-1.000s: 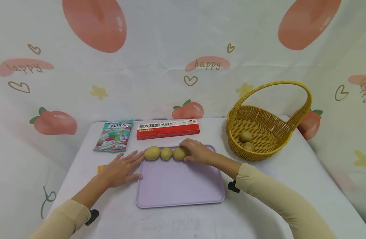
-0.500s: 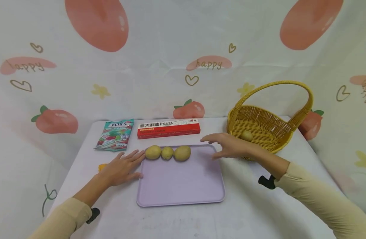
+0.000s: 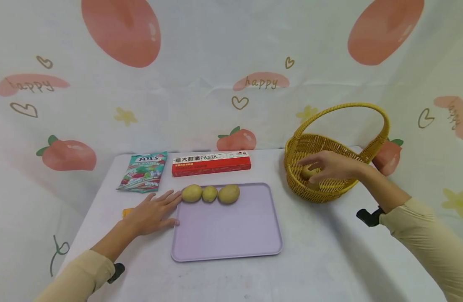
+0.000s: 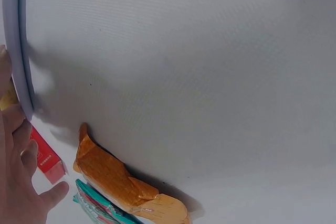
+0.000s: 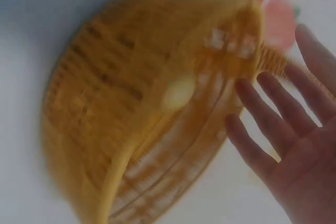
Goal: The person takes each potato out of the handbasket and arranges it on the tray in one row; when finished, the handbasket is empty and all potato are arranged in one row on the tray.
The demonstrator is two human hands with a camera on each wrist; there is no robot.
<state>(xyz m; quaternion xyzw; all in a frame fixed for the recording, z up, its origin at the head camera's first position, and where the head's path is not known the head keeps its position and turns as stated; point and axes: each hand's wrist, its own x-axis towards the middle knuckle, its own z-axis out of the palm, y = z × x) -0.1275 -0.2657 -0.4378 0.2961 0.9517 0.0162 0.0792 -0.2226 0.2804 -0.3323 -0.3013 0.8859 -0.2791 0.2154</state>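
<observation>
My left hand [image 3: 154, 214] lies with fingers spread at the left edge of a lilac tray [image 3: 227, 235], fingertips by the leftmost potato [image 3: 191, 193]. A smaller potato [image 3: 210, 193] and a larger potato [image 3: 229, 194] continue the row along the tray's far edge. My right hand [image 3: 332, 165] is over the yellow wicker basket [image 3: 305, 191], its fingers parted and nothing gripped. Below its fingertips a potato [image 3: 308, 172] sits inside the basket, partly hidden by the hand. In the right wrist view the fingers [image 5: 273, 108] are stretched out beside the basket's rim.
A red-and-white pasta box [image 3: 211, 163] lies behind the tray, with a teal candy bag [image 3: 142, 172] left of it. An orange packet [image 4: 113, 174] is beside my left hand. The basket's tall handle [image 3: 348, 105] arches up at the right. A printed cloth hangs behind the table.
My right hand has let go of the third potato on the tray and moved right to the basket. My left hand has stayed at the tray's left edge.
</observation>
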